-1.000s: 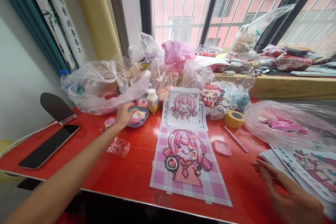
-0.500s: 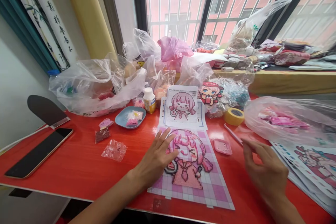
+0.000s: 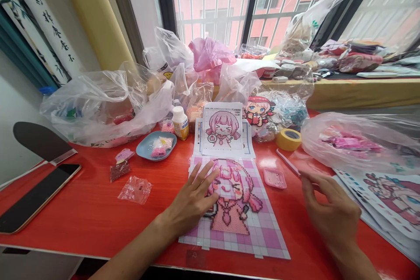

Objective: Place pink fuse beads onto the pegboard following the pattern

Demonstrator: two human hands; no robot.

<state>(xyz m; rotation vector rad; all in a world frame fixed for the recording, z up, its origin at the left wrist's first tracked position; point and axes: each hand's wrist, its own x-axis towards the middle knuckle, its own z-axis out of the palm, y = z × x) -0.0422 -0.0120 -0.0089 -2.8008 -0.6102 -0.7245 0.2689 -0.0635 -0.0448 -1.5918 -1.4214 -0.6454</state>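
A pink checked pegboard (image 3: 259,238) lies on the red table (image 3: 82,218) in front of me, carrying a bead picture of a pink-haired girl (image 3: 234,194). My left hand (image 3: 192,199) lies flat on the board's left part, fingers spread, covering the picture's left side. My right hand (image 3: 330,212) hovers low over the table to the right of the board, fingers loosely bent and apart, nothing in them. Its fingertips are close to a pink tweezer (image 3: 288,162). A printed pattern sheet (image 3: 223,130) of the same girl lies just behind the board.
A small pink square tray (image 3: 275,178), a yellow tape roll (image 3: 288,139), a blue dish of bead packets (image 3: 155,145), a white bottle (image 3: 180,122) and small bags (image 3: 134,189) surround the board. Plastic bags (image 3: 105,105) crowd the back. A phone (image 3: 33,199) lies at left, pattern sheets (image 3: 387,201) at right.
My left hand came back from the blue dish and settled flat on the pegboard. My right hand moved up toward the tweezer. The view has shifted slightly.
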